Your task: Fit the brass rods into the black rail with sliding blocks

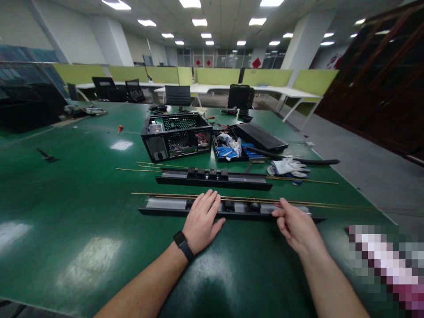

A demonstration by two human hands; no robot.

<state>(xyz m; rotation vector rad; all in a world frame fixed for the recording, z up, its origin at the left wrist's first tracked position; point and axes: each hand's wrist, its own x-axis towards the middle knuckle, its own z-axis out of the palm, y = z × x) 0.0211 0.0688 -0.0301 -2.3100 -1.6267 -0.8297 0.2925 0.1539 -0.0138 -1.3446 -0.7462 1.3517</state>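
Note:
In front of me a long black rail with a silver inner channel (pixel 172 203) lies crosswise on the green table, with small black blocks (pixel 254 206) set along it. Thin brass-coloured rods (pixel 159 194) run lengthwise over this rail and stick out past its right end. My left hand (pixel 203 221), a dark watch on its wrist, rests flat across the rail's middle with fingers stretched, hiding part of it. At the right end, my right hand (pixel 294 225) has its thumb and fingers closed in a pinch on a rod. A second similar rail (pixel 179 176) lies behind, with blocks and rods.
Behind the rails stand an opened black computer case (pixel 155 148) and a dark panel (pixel 261 136). Work gloves (pixel 288 167) and a black tube (pixel 308 161) lie to the right. A small orange tool (pixel 120 128) and a black piece (pixel 48 157) lie left.

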